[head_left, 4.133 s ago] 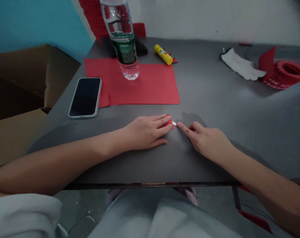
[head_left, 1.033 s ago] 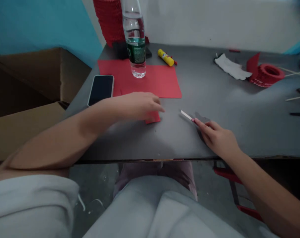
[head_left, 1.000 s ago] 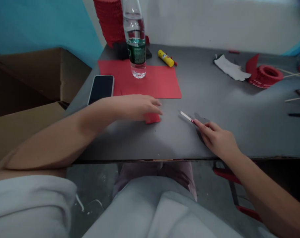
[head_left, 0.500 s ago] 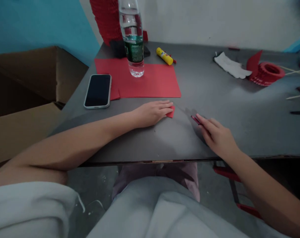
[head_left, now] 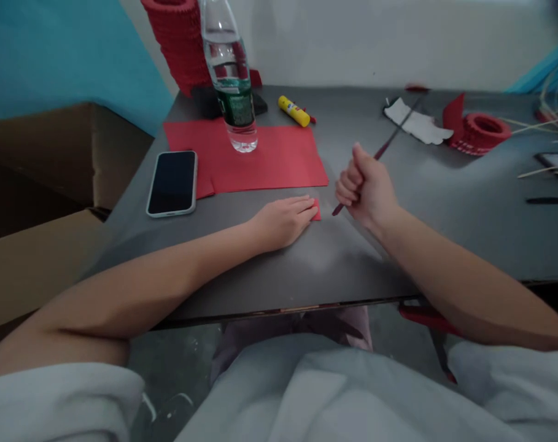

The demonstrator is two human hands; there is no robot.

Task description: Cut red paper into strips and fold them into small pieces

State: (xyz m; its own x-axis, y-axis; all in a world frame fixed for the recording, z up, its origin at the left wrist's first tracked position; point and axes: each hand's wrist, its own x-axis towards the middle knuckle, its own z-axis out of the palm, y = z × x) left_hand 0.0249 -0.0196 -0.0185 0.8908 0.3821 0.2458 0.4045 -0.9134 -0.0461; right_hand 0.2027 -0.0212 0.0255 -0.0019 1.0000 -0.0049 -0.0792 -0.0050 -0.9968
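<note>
My left hand point(head_left: 285, 222) lies flat on the grey table, its fingertips over a small red paper piece point(head_left: 317, 210). Most of that piece is hidden under the fingers. Raised above the table to the right, my right hand point(head_left: 369, 189) is closed in a fist round a long, thin, dark reddish tool point(head_left: 389, 140). One end slants up to the far right and the other shows below the fist; its exact kind is unclear. Beyond both hands lies a large red paper sheet point(head_left: 283, 159).
A water bottle point(head_left: 236, 104) stands on the red sheet, beside a phone point(head_left: 172, 184). Farther back are a yellow glue stick point(head_left: 294, 111), a white glove-like cloth point(head_left: 417, 121) and a red roll point(head_left: 484, 134). A cardboard box point(head_left: 39, 245) is at left.
My right hand has lifted from the table and turned, moving up and left with the thin tool in its fist. The left hand stays on the red paper piece. The view has shifted slightly.
</note>
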